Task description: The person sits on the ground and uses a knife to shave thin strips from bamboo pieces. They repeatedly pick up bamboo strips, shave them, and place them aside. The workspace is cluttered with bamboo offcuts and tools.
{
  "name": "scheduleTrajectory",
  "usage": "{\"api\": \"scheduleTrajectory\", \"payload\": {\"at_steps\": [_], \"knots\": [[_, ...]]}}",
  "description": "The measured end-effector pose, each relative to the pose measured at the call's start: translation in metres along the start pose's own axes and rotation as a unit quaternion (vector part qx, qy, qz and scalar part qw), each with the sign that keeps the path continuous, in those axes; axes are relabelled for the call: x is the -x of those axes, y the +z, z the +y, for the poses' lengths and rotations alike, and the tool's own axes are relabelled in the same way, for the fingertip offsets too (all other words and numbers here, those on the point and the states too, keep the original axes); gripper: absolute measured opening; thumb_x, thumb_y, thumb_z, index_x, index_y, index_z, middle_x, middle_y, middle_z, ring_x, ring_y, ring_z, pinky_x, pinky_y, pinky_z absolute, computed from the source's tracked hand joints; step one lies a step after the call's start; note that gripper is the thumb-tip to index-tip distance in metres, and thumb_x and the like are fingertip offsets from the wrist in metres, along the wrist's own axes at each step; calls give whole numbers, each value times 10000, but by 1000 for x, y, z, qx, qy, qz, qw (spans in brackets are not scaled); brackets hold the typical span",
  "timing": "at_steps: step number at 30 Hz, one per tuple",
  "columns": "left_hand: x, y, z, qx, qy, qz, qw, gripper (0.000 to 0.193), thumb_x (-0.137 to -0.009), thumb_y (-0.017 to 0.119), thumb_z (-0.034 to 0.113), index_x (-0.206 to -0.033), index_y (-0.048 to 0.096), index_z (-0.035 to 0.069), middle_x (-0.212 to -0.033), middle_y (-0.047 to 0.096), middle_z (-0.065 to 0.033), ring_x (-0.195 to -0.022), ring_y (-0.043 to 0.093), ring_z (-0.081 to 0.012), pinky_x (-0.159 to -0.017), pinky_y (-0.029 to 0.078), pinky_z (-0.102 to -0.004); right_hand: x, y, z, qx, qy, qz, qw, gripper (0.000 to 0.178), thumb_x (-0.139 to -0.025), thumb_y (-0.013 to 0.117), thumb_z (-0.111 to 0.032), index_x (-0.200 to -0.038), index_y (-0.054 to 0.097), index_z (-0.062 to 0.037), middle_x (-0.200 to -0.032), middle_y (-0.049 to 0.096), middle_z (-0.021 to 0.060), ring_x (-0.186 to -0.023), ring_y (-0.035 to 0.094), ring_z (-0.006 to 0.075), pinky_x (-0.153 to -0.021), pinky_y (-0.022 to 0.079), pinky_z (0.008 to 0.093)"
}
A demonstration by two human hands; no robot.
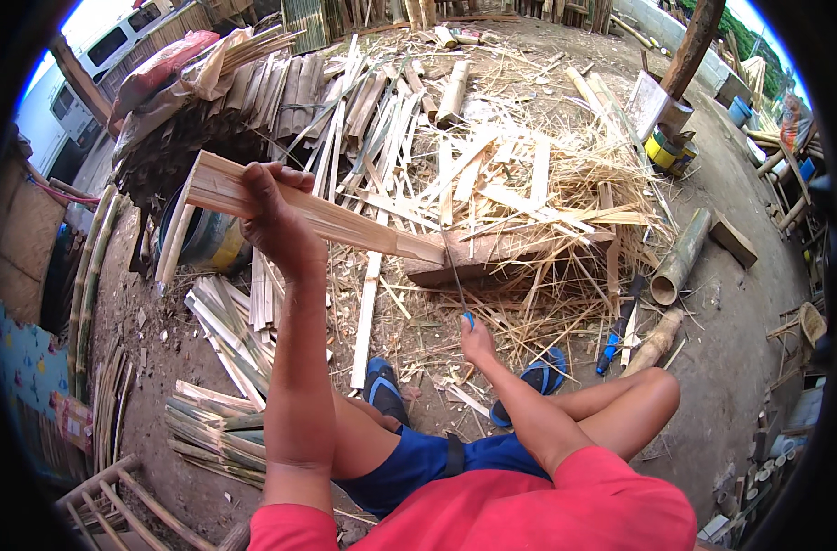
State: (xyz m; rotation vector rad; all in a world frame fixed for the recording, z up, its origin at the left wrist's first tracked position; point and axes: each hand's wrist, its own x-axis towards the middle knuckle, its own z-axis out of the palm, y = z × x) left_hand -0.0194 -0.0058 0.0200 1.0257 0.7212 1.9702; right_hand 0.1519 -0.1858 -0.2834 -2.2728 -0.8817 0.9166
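We saw the left hand (269,219) closed around a flat bamboo slat (345,220), holding it up at a slant so that its far end rested on a wooden block (492,257) on the ground. The right hand (476,342) gripped the blue handle of a knife (459,286), whose thin blade reached up to the slat's lower end. Bamboo strips (528,197) and shavings lay heaped behind the block, and a cut bamboo tube (680,257) lay well off to the right.
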Motion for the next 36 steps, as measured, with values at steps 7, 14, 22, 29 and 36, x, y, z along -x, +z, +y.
{"api": "scheduleTrajectory", "payload": {"at_steps": [7, 14, 22, 29, 36], "knots": [[1, -8, 2, 138, -71, -297, 942, 378, -1015, 547, 407, -894, 570, 49, -743, 566, -78, -696, 588, -199, -728, 534, -382, 31, -73, -69, -100, -236, -62, 965, 463, -1031, 457, -459, -907, 514, -16, -731, 580, 194, -677, 557, 375, -627, 429, 438], [3, -4, 0, 148, -76, -298, 940, 382, -1020, 530, 405, -879, 560, 51, -719, 561, -81, -677, 587, -209, -684, 520, -378, 19, -69, -67, -36, -190, -39, 980, 469, -1023, 467, -464, -968, 546, -5, -781, 607, 256, -782, 595, 456, -675, 450, 499], [6, 4, 2, 114, -61, -250, 959, 397, -1002, 572, 408, -839, 570, 46, -712, 575, -77, -662, 595, -203, -672, 527, -369, 14, -74, -72, -39, -231, -46, 971, 454, -1025, 457, -453, -965, 554, -13, -793, 620, 252, -779, 607, 457, -695, 455, 514], [7, -1, 3, 122, -77, -207, 968, 382, -1011, 564, 395, -862, 570, 44, -712, 561, -61, -665, 579, -185, -673, 513, -348, -14, -19, -36, -28, -36, 9, 999, 509, -1016, 433, -475, -935, 604, -2, -834, 654, 292, -902, 636, 481, -770, 473, 537], [19, 15, -16, -66, 132, -109, 983, 385, -994, 587, 370, -1061, 481, 5, -899, 510, -56, -708, 500, -112, -679, 441, -281, 4, -59, -73, -40, -173, -75, 981, 565, -1019, 399, -537, -1023, 614, -14, -896, 657, 304, -927, 636, 481, -801, 465, 553]]}}
